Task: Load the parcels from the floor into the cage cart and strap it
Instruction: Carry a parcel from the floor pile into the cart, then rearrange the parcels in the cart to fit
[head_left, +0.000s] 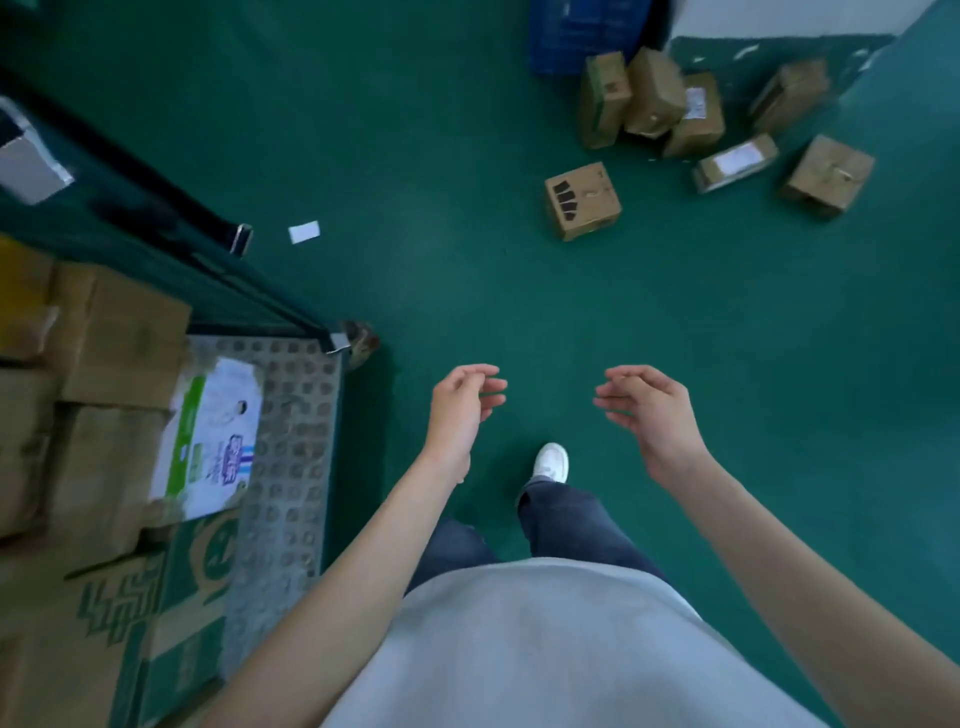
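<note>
Both the left hand (460, 402) and right hand (649, 402) hang over the green floor (415, 156), fingers loosely curled, holding nothing. Cardboard parcels (583, 200) lie scattered ahead; others sit stacked in the cage cart (296, 415) at left.

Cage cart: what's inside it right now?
Cage cart holds stacked brown boxes, a white-and-green carton on top. Whatever lies under them is covered.

**Floor and contents**

Green floor (415, 156). Far right: loose cluster of cardboard parcels (675, 104), one parcel (583, 200) apart, nearer. White paper slip (304, 232) left of centre. Cage cart (291, 441) at left, on a caster.
</note>
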